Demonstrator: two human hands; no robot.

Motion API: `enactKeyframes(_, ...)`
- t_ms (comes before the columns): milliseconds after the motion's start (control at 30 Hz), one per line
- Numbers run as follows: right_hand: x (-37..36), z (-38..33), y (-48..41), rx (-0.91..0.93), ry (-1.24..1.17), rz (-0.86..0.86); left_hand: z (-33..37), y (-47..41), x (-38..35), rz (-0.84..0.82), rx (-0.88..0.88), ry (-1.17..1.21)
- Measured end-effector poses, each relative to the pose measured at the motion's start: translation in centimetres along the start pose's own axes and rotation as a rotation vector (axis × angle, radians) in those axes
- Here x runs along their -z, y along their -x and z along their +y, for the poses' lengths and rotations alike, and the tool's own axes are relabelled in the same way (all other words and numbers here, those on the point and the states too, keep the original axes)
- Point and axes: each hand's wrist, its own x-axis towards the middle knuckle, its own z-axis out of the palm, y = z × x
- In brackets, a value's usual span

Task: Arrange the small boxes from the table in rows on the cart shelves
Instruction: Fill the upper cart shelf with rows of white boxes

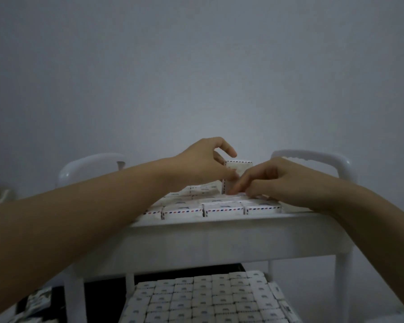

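Observation:
Small white boxes with red-and-blue dashed edges lie in flat rows (222,209) on the top shelf of a white cart (219,238). Behind those rows stands an upright stack of boxes (239,166). My left hand (201,164) grips the stack from the left, with the index finger curled over its top. My right hand (275,180) reaches in from the right, and its fingertips press on the boxes at the foot of the stack. The lower shelf (210,297) is packed with many more boxes in tight rows.
Two white curved handles rise at the cart's back, one on the left (89,165) and one on the right (313,157). A plain grey wall stands close behind. More loose boxes (36,299) lie low at the bottom left, beside the cart leg.

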Motion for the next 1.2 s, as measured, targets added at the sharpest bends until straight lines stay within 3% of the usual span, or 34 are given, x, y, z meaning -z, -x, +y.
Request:
enactKeyframes(300,0.0,-0.2,0.3,0.007,0.059,0.089,-0.3,0.7,0.9,-0.167,0.032,-0.043)
enactKeyframes(567,0.0,0.2,0.1,-0.008,-0.031,0.382,-0.3,1.0,0.6,-0.308,0.030,-0.183)
enactKeyframes(733,-2.2,-2.8,1.2,0.239,0.210,0.630,0.7,3.3,2.8,-0.202,-0.070,-0.292)
enactKeyframes(933,-9.8,-10.9,2.9,0.642,0.094,0.488,0.1,14.1,10.1,0.053,-0.222,-0.162)
enactKeyframes(1033,-14.9,-14.4,2.5,0.741,0.066,0.343,-3.9,20.7,12.1,0.137,-0.274,-0.244)
enactKeyframes(1100,-19.2,-16.2,1.6,0.777,0.065,0.236,-7.9,24.8,12.9,0.242,-0.208,-0.334)
enactKeyframes(1200,-25.9,-18.6,-0.1,0.790,0.092,0.057,-15.0,31.0,13.9,0.334,0.017,-0.237)
